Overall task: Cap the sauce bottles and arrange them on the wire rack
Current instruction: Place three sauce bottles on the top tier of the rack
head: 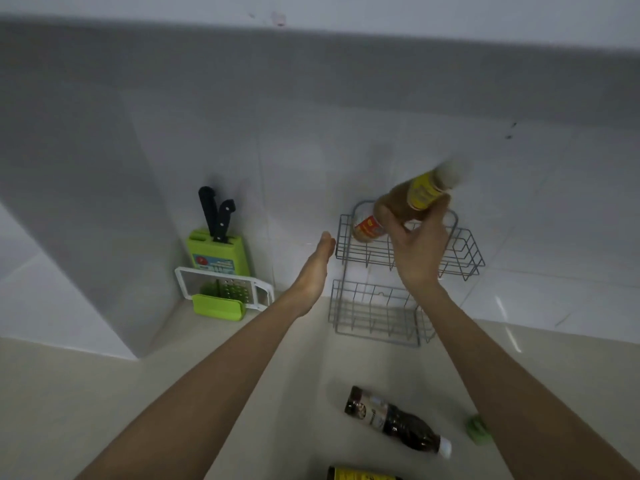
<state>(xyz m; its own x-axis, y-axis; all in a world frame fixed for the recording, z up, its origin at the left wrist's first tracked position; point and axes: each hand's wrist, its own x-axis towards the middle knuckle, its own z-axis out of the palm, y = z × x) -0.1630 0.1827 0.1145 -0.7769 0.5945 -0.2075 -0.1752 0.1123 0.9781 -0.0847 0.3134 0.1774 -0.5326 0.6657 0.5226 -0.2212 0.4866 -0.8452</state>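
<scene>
Nearest the lens, a yellow-labelled bottle [363,474] pokes in at the bottom edge, and just beyond it a dark sauce bottle [398,422] with a white cap lies on its side on the counter [104,393], below the right forearm. Beside that forearm sits a green cap [478,429]. The right hand [419,247] grasps a brown sauce bottle [415,195], tilted, over the upper tier of the wire rack [464,251], where a red-labelled bottle [369,228] already stands. The left hand [315,271] is released, fingers flat, just left of the rack.
</scene>
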